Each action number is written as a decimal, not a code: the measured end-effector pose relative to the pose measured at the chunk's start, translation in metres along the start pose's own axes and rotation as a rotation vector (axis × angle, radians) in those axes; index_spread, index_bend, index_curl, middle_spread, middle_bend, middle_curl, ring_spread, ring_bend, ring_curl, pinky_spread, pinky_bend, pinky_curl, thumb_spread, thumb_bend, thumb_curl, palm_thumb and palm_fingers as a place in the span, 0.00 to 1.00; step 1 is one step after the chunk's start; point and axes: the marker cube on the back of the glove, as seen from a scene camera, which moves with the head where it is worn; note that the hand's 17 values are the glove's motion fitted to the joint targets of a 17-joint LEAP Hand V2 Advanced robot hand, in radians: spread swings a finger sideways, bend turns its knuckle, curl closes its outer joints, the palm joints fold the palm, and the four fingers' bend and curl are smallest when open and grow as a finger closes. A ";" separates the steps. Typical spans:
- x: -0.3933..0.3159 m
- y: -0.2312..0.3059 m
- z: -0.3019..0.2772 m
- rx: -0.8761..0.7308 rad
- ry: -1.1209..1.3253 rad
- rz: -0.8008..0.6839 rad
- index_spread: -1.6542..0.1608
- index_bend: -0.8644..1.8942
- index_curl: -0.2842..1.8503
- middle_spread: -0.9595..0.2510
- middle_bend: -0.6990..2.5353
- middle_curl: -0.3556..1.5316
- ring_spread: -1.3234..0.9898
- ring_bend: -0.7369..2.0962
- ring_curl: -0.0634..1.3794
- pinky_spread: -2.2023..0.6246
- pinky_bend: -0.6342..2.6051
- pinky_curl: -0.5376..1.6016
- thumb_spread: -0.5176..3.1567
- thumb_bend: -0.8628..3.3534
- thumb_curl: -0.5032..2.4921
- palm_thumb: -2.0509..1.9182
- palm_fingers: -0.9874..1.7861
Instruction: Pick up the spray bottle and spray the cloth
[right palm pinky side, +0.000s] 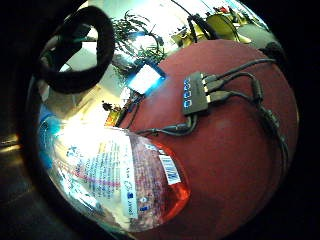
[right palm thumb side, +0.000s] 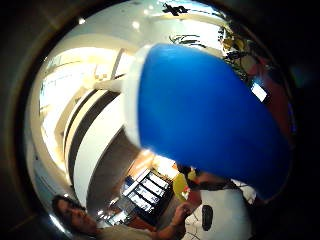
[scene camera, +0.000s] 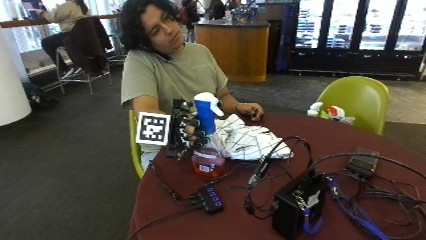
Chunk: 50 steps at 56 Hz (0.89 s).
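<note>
The spray bottle (scene camera: 207, 145) is being gripped by curled fingers (scene camera: 194, 131) of the right hand (scene camera: 184, 130), beside the cloth (scene camera: 246, 141) on the bench (scene camera: 373, 145).

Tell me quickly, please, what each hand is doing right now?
Right hand: fingers curled round the spray bottle, holding it upright.
Bare hand: rests by the cloth, holding nothing visible.

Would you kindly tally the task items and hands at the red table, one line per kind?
Spray bottles: 1, the spray bottle, held upright by the gloved right hand.
Cloths: 1, the white cloth, lying on the table beside the bottle.
Hands: 2, the gloved one and the bare left hand, by the cloth.
Total: 4.
</note>
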 end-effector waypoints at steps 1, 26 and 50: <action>0.001 -0.003 0.002 0.000 0.009 0.015 0.75 0.34 0.22 0.80 0.28 0.38 0.53 0.45 0.30 0.80 0.32 0.42 0.38 0.20 0.29 0.68 0.52; -0.054 -0.004 -0.011 -0.023 -0.106 -0.049 0.78 0.38 0.29 0.70 0.33 0.42 0.51 0.44 0.32 0.76 0.28 0.41 0.32 0.21 0.34 0.78 0.78; -0.181 -0.004 0.012 -0.605 0.570 -0.069 0.76 0.42 0.36 0.64 0.39 0.47 0.50 0.47 0.37 0.69 0.32 0.45 0.21 0.20 0.39 0.78 0.84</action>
